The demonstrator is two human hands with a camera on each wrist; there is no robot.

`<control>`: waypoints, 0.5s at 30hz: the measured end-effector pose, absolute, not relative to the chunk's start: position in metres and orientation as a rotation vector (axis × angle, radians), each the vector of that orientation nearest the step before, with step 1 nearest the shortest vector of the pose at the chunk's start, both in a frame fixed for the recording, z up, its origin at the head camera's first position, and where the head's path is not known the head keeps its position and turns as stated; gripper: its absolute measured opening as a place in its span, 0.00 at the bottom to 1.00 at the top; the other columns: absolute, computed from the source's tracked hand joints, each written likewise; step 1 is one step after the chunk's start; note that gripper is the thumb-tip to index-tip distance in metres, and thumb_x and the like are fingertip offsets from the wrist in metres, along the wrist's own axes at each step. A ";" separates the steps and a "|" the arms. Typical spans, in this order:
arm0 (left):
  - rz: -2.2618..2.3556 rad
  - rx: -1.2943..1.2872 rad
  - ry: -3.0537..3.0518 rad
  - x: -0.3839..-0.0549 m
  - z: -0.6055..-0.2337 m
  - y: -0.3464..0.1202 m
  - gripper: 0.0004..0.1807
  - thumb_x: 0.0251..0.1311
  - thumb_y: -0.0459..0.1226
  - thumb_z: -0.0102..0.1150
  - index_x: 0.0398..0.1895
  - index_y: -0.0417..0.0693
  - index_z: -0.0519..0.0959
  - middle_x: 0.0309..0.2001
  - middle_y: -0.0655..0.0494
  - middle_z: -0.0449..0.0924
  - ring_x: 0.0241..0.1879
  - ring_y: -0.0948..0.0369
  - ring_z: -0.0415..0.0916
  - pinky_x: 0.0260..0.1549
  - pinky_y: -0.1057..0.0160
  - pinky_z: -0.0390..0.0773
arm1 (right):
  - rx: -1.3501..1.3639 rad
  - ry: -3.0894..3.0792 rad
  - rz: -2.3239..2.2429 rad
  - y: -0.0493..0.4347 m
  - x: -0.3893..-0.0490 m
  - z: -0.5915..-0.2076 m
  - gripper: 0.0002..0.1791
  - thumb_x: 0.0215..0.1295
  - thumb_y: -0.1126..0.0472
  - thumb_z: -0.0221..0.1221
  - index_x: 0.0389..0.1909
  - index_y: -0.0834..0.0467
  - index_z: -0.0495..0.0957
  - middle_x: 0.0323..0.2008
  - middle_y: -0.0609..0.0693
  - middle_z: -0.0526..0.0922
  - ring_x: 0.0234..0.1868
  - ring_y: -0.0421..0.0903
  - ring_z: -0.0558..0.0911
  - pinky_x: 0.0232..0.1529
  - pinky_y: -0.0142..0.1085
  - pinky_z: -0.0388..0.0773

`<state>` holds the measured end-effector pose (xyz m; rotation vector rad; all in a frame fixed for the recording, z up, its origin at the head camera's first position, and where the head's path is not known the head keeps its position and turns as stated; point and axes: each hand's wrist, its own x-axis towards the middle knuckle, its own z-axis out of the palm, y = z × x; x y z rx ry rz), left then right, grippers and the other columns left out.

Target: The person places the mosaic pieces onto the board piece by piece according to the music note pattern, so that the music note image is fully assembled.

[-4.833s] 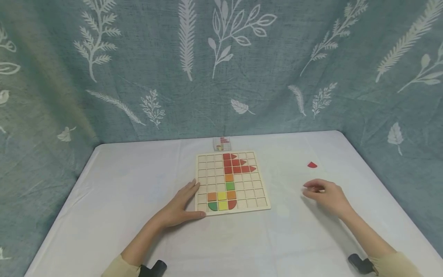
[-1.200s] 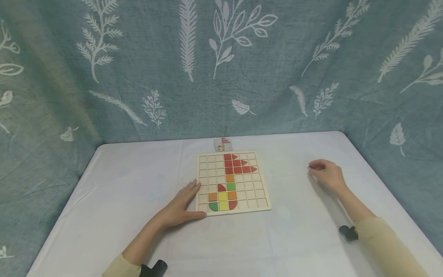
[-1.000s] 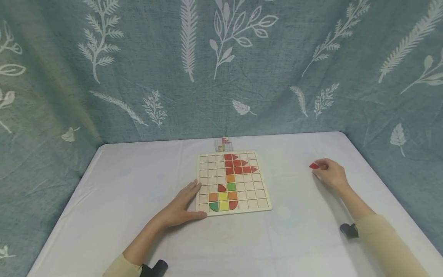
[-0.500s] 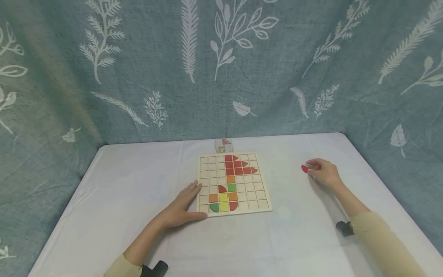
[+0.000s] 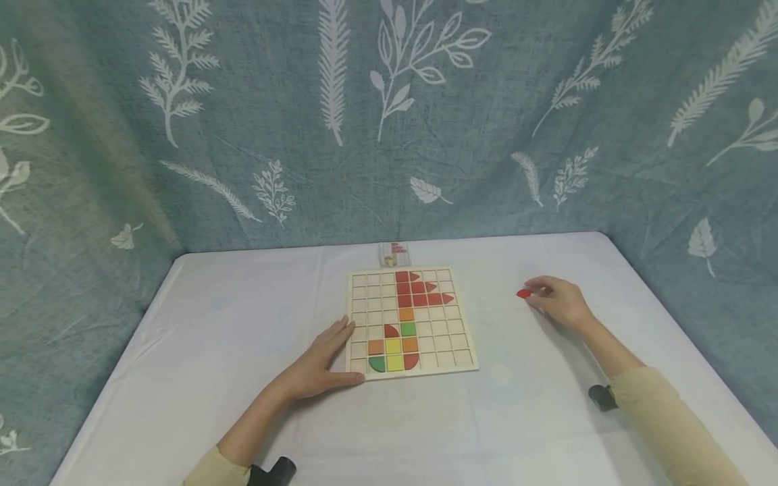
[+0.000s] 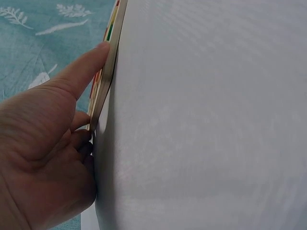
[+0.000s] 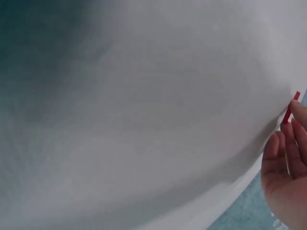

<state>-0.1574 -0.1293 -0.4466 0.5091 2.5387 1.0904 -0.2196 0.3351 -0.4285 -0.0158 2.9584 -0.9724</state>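
Note:
My right hand [image 5: 559,302] pinches a small red quarter-circle tile [image 5: 523,293] between thumb and fingertips, to the right of the wooden grid board [image 5: 442,343]. In the right wrist view, this red tile [image 7: 288,115] shows edge-on, close over the white cloth. My left hand [image 5: 315,366] rests at the board's left side, fingers extended along the edge and thumb at the near left corner. Seen from the left wrist, the thumb [image 6: 81,72] touches the rim of the board. Red, orange, green and yellow tiles sit in the grid, including a red quarter-circle [image 5: 391,331] left of a green square.
A small pattern card [image 5: 394,254] stands or lies just behind the board, showing a similar coloured figure. White cloth [image 5: 243,304] covers the table. A green leaf-patterned curtain [image 5: 273,121] closes off the back and sides.
A red quarter-circle tile has appeared on the board beside the green square. My right hand has picked up the other red tile from the table and moved left. The left hand stays put.

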 end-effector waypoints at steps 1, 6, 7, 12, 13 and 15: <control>1.091 0.511 2.540 -0.158 -0.447 -0.130 0.54 0.51 0.54 0.70 0.76 0.44 0.53 0.78 0.46 0.41 0.76 0.45 0.35 0.70 0.40 0.44 | -0.016 2.968 -0.970 0.335 -0.220 -0.429 0.19 0.65 0.63 0.61 0.54 0.67 0.77 0.49 0.66 0.80 0.46 0.59 0.78 0.41 0.44 0.79; 1.089 0.512 2.537 -0.158 -0.447 -0.131 0.54 0.51 0.54 0.70 0.76 0.44 0.53 0.78 0.46 0.41 0.76 0.45 0.35 0.70 0.40 0.44 | -0.002 2.971 -1.011 0.328 -0.219 -0.429 0.19 0.64 0.62 0.63 0.52 0.67 0.78 0.45 0.65 0.82 0.40 0.55 0.81 0.33 0.35 0.78; 1.086 0.510 2.536 -0.157 -0.447 -0.131 0.54 0.51 0.55 0.70 0.77 0.44 0.53 0.78 0.46 0.41 0.76 0.45 0.35 0.70 0.40 0.44 | -0.001 2.964 -1.030 0.325 -0.219 -0.429 0.19 0.64 0.61 0.64 0.52 0.67 0.78 0.45 0.65 0.83 0.41 0.55 0.81 0.33 0.34 0.77; 1.079 0.499 2.535 -0.158 -0.446 -0.131 0.54 0.52 0.55 0.69 0.77 0.45 0.53 0.78 0.47 0.41 0.76 0.46 0.35 0.70 0.40 0.44 | 0.027 2.874 -1.166 0.303 -0.217 -0.425 0.21 0.64 0.58 0.64 0.55 0.65 0.78 0.45 0.61 0.84 0.46 0.55 0.81 0.35 0.33 0.78; 1.080 0.496 2.534 -0.158 -0.445 -0.131 0.54 0.52 0.55 0.69 0.77 0.45 0.53 0.78 0.47 0.41 0.76 0.46 0.35 0.70 0.40 0.44 | 0.028 2.851 -1.199 0.298 -0.217 -0.425 0.22 0.64 0.58 0.64 0.55 0.65 0.78 0.45 0.61 0.84 0.46 0.54 0.81 0.36 0.34 0.78; 1.077 0.494 2.532 -0.158 -0.445 -0.131 0.54 0.52 0.55 0.69 0.77 0.45 0.53 0.78 0.47 0.41 0.76 0.46 0.35 0.70 0.40 0.44 | 0.016 2.805 -1.255 0.287 -0.217 -0.424 0.23 0.64 0.57 0.65 0.56 0.64 0.78 0.45 0.59 0.84 0.46 0.53 0.82 0.38 0.35 0.79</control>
